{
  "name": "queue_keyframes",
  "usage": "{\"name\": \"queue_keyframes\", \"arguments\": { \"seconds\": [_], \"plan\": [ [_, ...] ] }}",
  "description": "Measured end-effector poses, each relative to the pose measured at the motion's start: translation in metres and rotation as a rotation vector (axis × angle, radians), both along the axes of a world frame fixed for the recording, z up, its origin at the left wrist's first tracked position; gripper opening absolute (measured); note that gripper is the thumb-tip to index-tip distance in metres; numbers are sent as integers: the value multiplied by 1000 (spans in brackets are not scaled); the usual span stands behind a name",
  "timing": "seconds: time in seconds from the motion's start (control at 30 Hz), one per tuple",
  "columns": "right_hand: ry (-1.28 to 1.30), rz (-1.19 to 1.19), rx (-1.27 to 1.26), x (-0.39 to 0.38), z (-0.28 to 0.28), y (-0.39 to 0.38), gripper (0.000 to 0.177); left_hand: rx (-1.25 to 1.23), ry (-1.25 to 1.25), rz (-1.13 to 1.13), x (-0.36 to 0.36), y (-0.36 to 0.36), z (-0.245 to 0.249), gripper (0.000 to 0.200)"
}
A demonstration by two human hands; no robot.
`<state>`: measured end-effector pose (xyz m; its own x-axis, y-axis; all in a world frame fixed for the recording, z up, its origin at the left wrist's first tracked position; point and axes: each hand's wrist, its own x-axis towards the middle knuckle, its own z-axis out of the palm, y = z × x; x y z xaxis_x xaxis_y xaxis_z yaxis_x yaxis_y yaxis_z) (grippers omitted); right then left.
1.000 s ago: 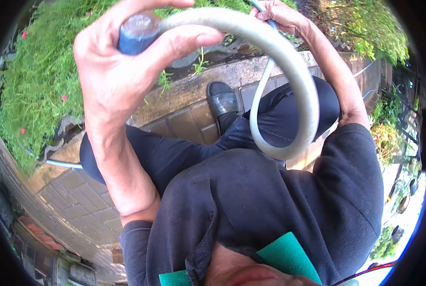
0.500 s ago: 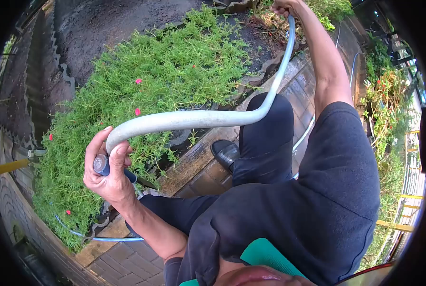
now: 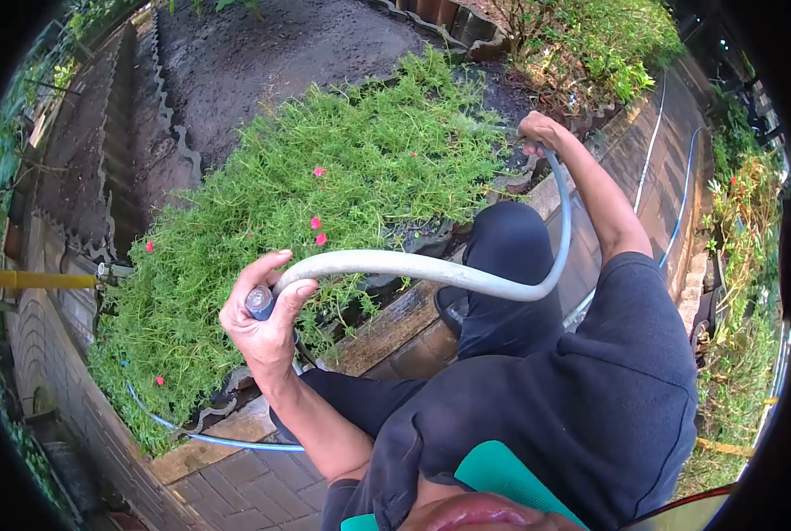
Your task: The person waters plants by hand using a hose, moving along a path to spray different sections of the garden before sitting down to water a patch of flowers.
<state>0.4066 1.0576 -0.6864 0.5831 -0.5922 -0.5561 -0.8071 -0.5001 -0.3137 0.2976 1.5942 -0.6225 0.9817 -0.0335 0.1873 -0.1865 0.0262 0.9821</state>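
A thick grey hose [image 3: 395,265] runs in a curve between my two hands. My left hand [image 3: 267,332] is wrapped round a dark blue handle with a round grey end [image 3: 259,302], and the hose passes between its thumb and fingers. Up at the right, my right hand [image 3: 541,134] is closed on the far end of the hose, over the edge of the plant bed. Faint water spray seems to leave that end toward the leaves. Below the hose lies a bed of green plants [image 3: 342,168] with pink flowers [image 3: 316,223].
Bare dark soil [image 3: 298,53] lies beyond the plants, behind scalloped edging [image 3: 172,124]. A yellow pole [image 3: 33,279] juts in at the left. Thin blue hoses [image 3: 683,199] cross the brick paving [image 3: 245,487]. My bent knee [image 3: 510,239] is beneath the thick hose.
My right hand has come lower and nearer, bending the hose more sharply at the right. My left hand appears further right, and the view has shifted to show more soil at the top.
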Motion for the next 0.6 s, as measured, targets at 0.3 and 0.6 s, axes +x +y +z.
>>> {"name": "queue_keyframes", "arguments": {
  "seconds": [0.3, 0.6],
  "plan": [
    [-152, 595, 68, 93, 61, 172, 44, -112, -97, 138, -2, 31, 3, 37],
    [-382, 588, 326, 145, 39, 297, 20, -114, -75, 165, -12, 42, 6, 36]
  ]
}}
